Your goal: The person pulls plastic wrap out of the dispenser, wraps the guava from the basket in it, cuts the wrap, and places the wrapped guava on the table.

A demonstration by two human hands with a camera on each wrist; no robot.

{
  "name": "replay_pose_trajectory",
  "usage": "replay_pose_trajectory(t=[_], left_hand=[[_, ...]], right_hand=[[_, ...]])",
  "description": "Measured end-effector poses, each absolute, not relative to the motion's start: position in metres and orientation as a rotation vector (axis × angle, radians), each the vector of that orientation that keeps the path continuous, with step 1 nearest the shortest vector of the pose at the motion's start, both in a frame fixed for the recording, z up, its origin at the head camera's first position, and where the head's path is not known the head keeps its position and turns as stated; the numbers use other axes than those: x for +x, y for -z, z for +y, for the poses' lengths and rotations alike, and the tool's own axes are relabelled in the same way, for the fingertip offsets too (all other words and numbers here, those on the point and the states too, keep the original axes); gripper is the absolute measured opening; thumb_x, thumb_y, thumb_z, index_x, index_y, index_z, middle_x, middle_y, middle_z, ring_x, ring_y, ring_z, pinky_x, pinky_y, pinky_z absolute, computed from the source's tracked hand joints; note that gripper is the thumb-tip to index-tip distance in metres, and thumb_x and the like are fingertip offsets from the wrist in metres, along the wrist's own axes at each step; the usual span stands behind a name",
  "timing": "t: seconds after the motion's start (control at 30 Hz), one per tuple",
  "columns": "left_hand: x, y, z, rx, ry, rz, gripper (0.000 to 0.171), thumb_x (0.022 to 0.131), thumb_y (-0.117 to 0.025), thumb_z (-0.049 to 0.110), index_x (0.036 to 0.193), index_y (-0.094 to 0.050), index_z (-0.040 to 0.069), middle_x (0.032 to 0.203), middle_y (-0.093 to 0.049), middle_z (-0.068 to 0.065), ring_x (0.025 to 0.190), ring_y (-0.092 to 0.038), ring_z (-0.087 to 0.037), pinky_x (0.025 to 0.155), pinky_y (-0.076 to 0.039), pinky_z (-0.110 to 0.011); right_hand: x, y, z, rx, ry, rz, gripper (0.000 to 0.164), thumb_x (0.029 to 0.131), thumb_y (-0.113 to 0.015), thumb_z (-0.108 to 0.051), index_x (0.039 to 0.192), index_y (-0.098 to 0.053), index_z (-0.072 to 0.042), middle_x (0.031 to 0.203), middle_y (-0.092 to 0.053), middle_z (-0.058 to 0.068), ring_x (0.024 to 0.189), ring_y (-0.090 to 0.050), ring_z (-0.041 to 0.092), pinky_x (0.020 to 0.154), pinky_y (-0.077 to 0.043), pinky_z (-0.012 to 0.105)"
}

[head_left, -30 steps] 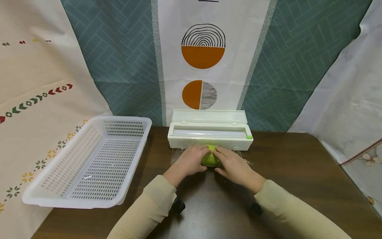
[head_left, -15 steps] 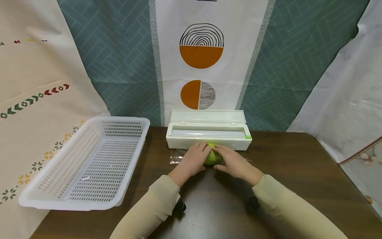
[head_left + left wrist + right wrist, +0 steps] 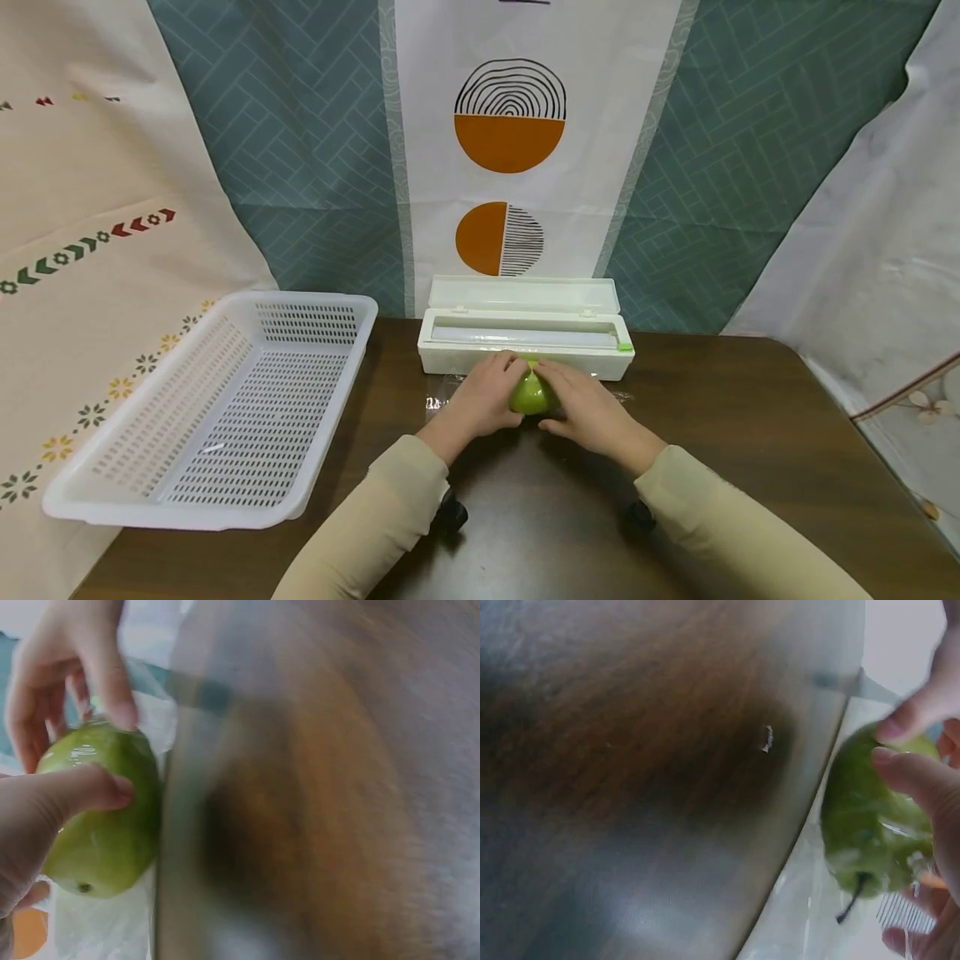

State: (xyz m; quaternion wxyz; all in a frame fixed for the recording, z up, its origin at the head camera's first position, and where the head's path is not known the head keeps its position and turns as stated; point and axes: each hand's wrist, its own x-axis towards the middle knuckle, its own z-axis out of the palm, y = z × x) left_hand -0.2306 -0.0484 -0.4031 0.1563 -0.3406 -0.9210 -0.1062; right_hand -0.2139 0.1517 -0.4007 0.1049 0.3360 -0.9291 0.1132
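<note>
Between my two hands is a green pear point(image 3: 531, 394), lying on its side with clear cling film around and beneath it. My left hand point(image 3: 483, 395) grips one end, its thumb pressed against the near side in the left wrist view. From the other side my right hand point(image 3: 590, 410) holds the pear, thumb on its skin near the dark stem point(image 3: 861, 885) in the right wrist view. Film point(image 3: 441, 393) spreads flat on the table past both hands. The pear's far side is hidden behind fingers.
Just behind the hands stands a white cling film box point(image 3: 450, 360) with its lid raised and a roll point(image 3: 525, 336) inside. A white perforated basket point(image 3: 292, 492) sits at the left on the dark wooden table point(image 3: 720, 433). Patterned cloths hang around.
Both hands stay at the pear and shift only slightly, the left fingers drawing a little toward its top. The pear shows a bit more between them. The box and basket stay put.
</note>
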Motion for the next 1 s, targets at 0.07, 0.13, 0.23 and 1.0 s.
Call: replay_pose_trajectory(t=[0.07, 0.13, 0.23, 1.0], left_hand=[[-0.231, 0.395, -0.049, -0.969, 0.383, -2.674, 0.062, 0.064, -0.084, 0.029, 0.113, -0.052, 0.01, 0.114, -0.056, -0.01, 0.098, -0.054, -0.024, 0.084, -0.048, -0.034], [-0.233, 0.387, -0.05, -0.954, 0.478, -2.735, 0.063, 0.063, -0.084, 0.028, 0.114, -0.053, 0.01, 0.114, -0.056, -0.01, 0.099, -0.053, -0.025, 0.083, -0.048, -0.033], [-0.237, 0.377, -0.05, -0.929, 0.615, -2.808, 0.064, 0.062, -0.085, 0.028, 0.114, -0.054, 0.01, 0.111, -0.057, -0.008, 0.098, -0.052, -0.023, 0.081, -0.048, -0.032], [-0.225, 0.404, -0.041, -0.878, 0.126, -2.501, 0.093, 0.054, -0.09, 0.027, 0.13, -0.042, 0.001, 0.114, -0.054, -0.01, 0.099, -0.056, -0.023, 0.09, -0.049, -0.035]], right_hand=[[-0.214, 0.401, 0.148, 0.958, -0.254, -2.726, 0.091, 0.071, -0.082, -0.037, 0.142, -0.036, -0.006, 0.143, -0.044, 0.014, 0.131, -0.044, 0.031, 0.103, -0.039, 0.051], [-0.215, 0.402, 0.144, 0.912, -0.192, -2.732, 0.099, 0.067, -0.084, -0.041, 0.143, -0.031, -0.007, 0.145, -0.041, 0.014, 0.133, -0.041, 0.031, 0.105, -0.036, 0.053], [-0.216, 0.403, 0.138, 0.86, -0.145, -2.712, 0.104, 0.062, -0.086, -0.043, 0.142, -0.029, -0.007, 0.145, -0.04, 0.014, 0.133, -0.039, 0.034, 0.105, -0.035, 0.055], [-0.231, 0.399, 0.146, 1.007, -0.482, -2.546, 0.081, 0.061, -0.086, -0.032, 0.127, -0.046, -0.007, 0.11, -0.059, 0.009, 0.094, -0.058, 0.023, 0.082, -0.052, 0.038]])
